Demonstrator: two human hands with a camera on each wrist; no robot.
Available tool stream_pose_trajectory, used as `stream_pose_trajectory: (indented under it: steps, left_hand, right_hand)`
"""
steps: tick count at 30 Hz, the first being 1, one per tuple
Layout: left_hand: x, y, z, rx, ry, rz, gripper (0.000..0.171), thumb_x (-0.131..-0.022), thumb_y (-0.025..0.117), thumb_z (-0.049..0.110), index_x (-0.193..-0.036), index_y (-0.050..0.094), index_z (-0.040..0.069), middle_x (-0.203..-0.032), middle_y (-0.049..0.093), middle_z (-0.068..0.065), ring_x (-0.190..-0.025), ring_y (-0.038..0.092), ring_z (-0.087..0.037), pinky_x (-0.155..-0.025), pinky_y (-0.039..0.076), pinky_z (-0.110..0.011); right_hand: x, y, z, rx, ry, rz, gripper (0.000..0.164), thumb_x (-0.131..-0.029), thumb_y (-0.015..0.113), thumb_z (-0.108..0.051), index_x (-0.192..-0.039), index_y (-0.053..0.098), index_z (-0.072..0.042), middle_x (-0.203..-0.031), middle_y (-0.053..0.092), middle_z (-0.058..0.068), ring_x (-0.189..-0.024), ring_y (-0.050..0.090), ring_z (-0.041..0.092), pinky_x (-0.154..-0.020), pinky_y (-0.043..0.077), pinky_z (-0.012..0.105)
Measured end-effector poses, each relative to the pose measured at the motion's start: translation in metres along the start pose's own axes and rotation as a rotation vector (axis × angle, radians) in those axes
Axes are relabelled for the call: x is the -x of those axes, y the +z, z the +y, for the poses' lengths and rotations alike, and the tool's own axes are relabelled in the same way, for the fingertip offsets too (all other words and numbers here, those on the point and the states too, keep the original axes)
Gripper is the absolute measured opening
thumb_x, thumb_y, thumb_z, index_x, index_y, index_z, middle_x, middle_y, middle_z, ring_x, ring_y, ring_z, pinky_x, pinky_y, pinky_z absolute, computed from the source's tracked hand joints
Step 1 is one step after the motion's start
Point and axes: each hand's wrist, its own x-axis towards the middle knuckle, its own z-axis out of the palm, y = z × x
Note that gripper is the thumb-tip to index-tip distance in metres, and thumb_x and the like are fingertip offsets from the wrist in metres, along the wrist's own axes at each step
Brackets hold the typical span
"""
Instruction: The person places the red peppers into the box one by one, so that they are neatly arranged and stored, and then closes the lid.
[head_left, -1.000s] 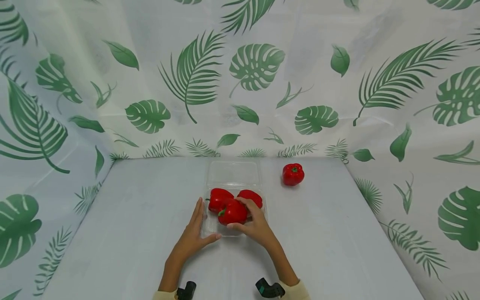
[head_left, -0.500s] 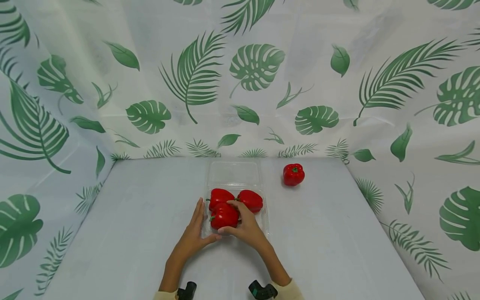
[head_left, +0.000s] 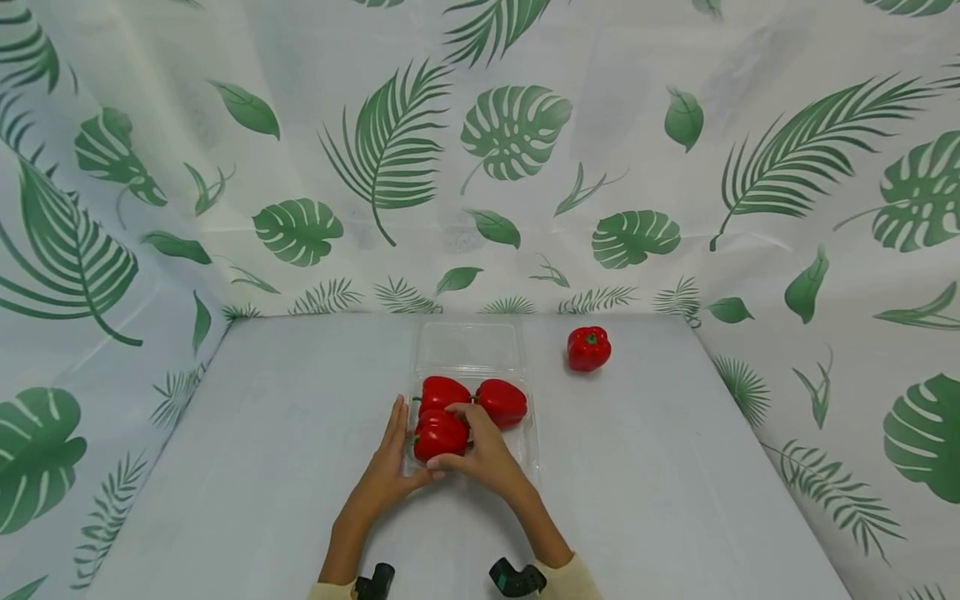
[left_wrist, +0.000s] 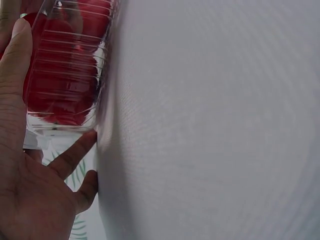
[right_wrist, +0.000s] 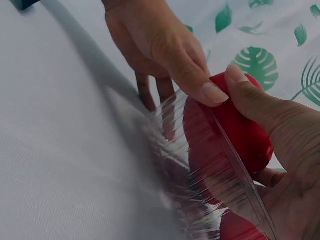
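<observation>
My right hand (head_left: 487,457) grips a red bell pepper (head_left: 440,435) between thumb and fingers, in the front left part of a clear plastic clamshell box (head_left: 536,454). Its green stem points left. Behind it in the box lie two more red bell peppers, one at the left (head_left: 444,390) and one at the right (head_left: 501,402). My left hand (head_left: 384,473) lies along the box's left side with straight fingers, its thumb at the front edge. In the left wrist view the ribbed box wall (left_wrist: 65,75) shows beside the left thumb. The right wrist view shows both thumbs close together near the held pepper.
The box's hinged clear lid (head_left: 468,346) lies folded back, away from me. Another red bell pepper (head_left: 587,348) stands on the white table (head_left: 645,467), right of the lid. A leaf-printed sheet (head_left: 517,250) hangs behind and at both sides.
My right hand has moved left and slightly toward me with the bell pepper, lowering it into the box's front left part. The right rear pepper is more exposed. The left hand has stayed nearly still.
</observation>
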Motion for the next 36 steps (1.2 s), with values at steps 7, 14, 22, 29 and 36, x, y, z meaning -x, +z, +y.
stream_pose_trajectory:
  steps: [7, 14, 22, 29, 36]
  left_hand:
    - [0.0001, -0.0002, 0.0015, 0.016, -0.033, -0.011, 0.118, -0.075, 0.078, 0.055, -0.159, 0.004, 0.016, -0.167, 0.001, -0.001, -0.151, 0.014, -0.037, -0.110, 0.033, -0.063]
    - [0.0000, 0.0002, 0.0020, 0.046, -0.027, -0.019, 0.118, -0.076, 0.079, 0.051, -0.158, 0.004, 0.012, -0.166, 0.001, -0.003, -0.149, 0.022, -0.038, -0.111, 0.033, -0.062]
    - [-0.0007, -0.0005, 0.0027, 0.050, -0.037, -0.015, 0.118, -0.076, 0.080, 0.048, -0.158, 0.004, 0.013, -0.166, 0.002, -0.003, -0.149, 0.023, -0.038, -0.111, 0.034, -0.061]
    - [0.0003, -0.0006, 0.0033, 0.056, -0.047, -0.024, 0.117, -0.076, 0.079, 0.049, -0.158, 0.004, 0.013, -0.166, 0.002, -0.004, -0.151, 0.013, -0.037, -0.112, 0.030, -0.061]
    - [0.0001, -0.0011, 0.0034, 0.048, -0.056, -0.023, 0.117, -0.076, 0.079, 0.051, -0.159, 0.004, 0.015, -0.166, 0.000, -0.001, -0.152, 0.012, -0.035, -0.112, 0.030, -0.060]
  right_hand:
    - [-0.0006, -0.0013, 0.0032, 0.019, -0.034, -0.022, 0.063, -0.078, 0.083, -0.030, -0.131, 0.053, -0.010, -0.128, 0.061, 0.007, -0.115, 0.059, 0.022, -0.085, 0.060, 0.032]
    - [0.0011, -0.0033, 0.0060, 0.054, -0.085, -0.024, 0.060, -0.080, 0.081, -0.025, -0.132, 0.055, -0.012, -0.129, 0.062, 0.007, -0.119, 0.059, 0.023, -0.088, 0.059, 0.037]
    - [0.0018, -0.0047, 0.0037, 0.072, -0.034, -0.023, 0.055, -0.080, 0.081, -0.021, -0.130, 0.061, -0.014, -0.118, 0.059, 0.010, -0.110, 0.059, 0.023, -0.088, 0.059, 0.038]
    - [0.0033, -0.0042, 0.0037, 0.112, -0.013, -0.019, 0.054, -0.080, 0.080, -0.023, -0.130, 0.063, -0.015, -0.114, 0.057, 0.010, -0.106, 0.058, 0.022, -0.083, 0.060, 0.033]
    - [0.0040, -0.0028, 0.0024, 0.151, -0.051, 0.017, 0.052, -0.081, 0.079, -0.025, -0.129, 0.063, -0.013, -0.114, 0.055, 0.010, -0.101, 0.055, 0.019, -0.075, 0.059, 0.028]
